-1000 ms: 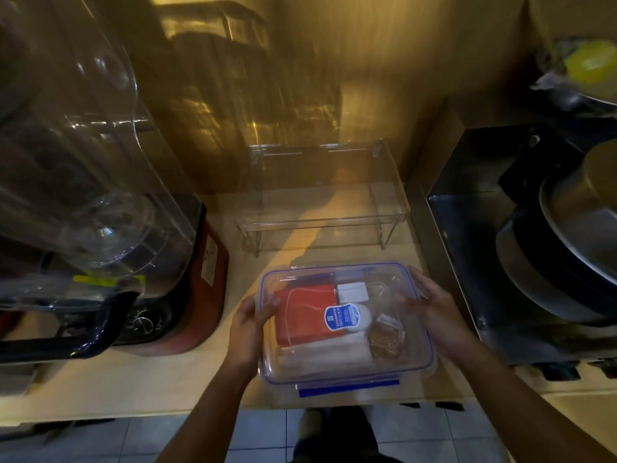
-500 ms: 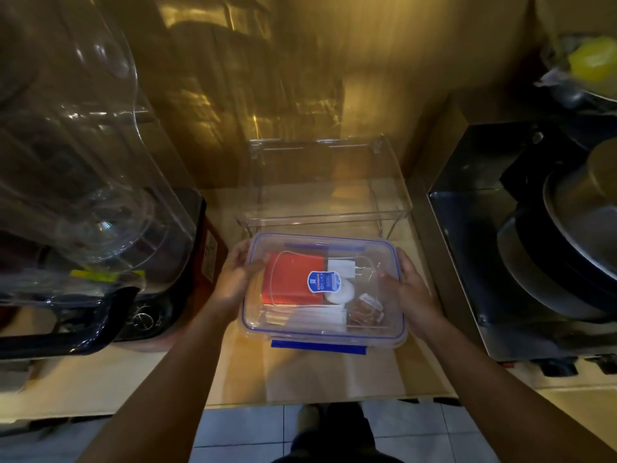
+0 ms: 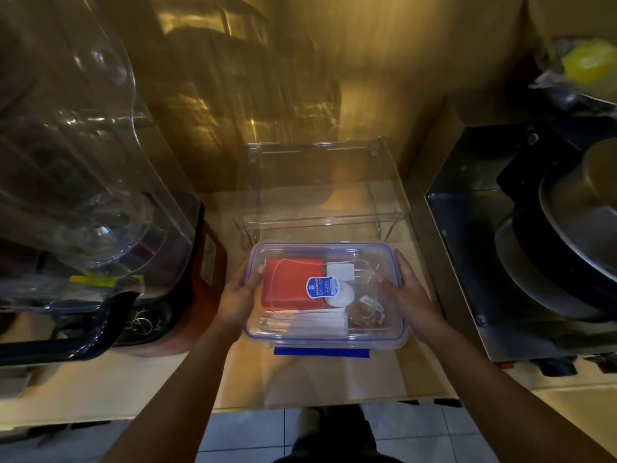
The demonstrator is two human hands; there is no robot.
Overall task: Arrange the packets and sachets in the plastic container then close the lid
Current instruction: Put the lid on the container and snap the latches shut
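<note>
A clear plastic container (image 3: 399, 339) with a blue-rimmed lid on top sits in the middle of the counter. Through the lid I see a red packet (image 3: 287, 289), white sachets (image 3: 317, 324), a small brown sachet (image 3: 364, 312) and a round blue label (image 3: 322, 286). My left hand (image 3: 238, 297) grips the container's left side, thumb on the lid. My right hand (image 3: 409, 297) grips its right side, fingers over the lid. A blue latch flap (image 3: 322, 351) sticks out at the near edge.
A clear acrylic rack (image 3: 320, 218) stands just behind the container. A large blender with a clear jug (image 3: 83, 182) fills the left. A steel unit with stacked pans (image 3: 551, 262) stands on the right. The counter's front edge (image 3: 300, 407) is near me.
Both hands have carried the closed container away from the counter's front edge toward the acrylic rack; over the last half second it has hardly moved.
</note>
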